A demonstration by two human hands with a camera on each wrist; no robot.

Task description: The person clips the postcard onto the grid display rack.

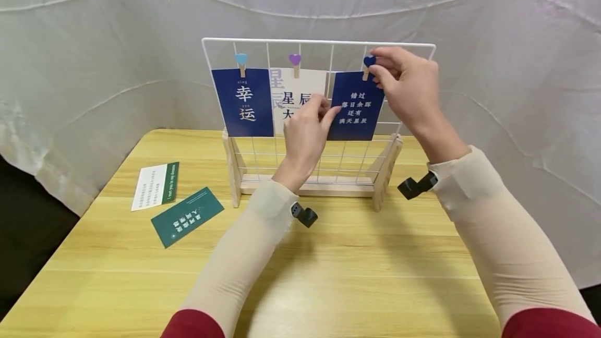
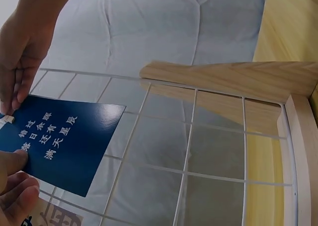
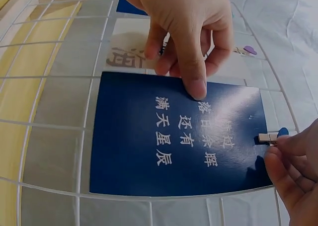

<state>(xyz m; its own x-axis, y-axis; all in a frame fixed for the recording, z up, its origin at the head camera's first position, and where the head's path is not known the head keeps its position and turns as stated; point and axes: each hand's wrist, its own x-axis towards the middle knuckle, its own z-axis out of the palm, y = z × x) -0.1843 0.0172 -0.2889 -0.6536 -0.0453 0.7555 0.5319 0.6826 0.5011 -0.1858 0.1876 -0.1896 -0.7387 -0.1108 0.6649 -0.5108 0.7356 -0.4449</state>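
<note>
On the white wire grid rack (image 1: pixel 319 41) hangs a dark blue card (image 1: pixel 355 113) with white characters, at the right. My right hand (image 1: pixel 413 85) pinches the small wooden clothespin (image 3: pixel 267 138) with a dark blue heart at that card's top edge. My left hand (image 1: pixel 307 132) holds the same card by its left edge, thumb on the printed face and other fingers curled beside it. Behind that hand hangs a white card (image 1: pixel 305 80), partly covered, under a purple-heart clothespin (image 1: pixel 295 62). Another dark blue card (image 1: pixel 244 119) hangs at the left under a light-blue-heart clothespin (image 1: pixel 241 61).
The rack stands on wooden legs (image 1: pixel 232 171) on a yellow wood-grain table (image 1: pixel 357 275). Left of it lie a green card (image 1: pixel 188 216) and a white-and-green card (image 1: pixel 151 186). A pale cloth (image 1: pixel 117 56) hangs behind.
</note>
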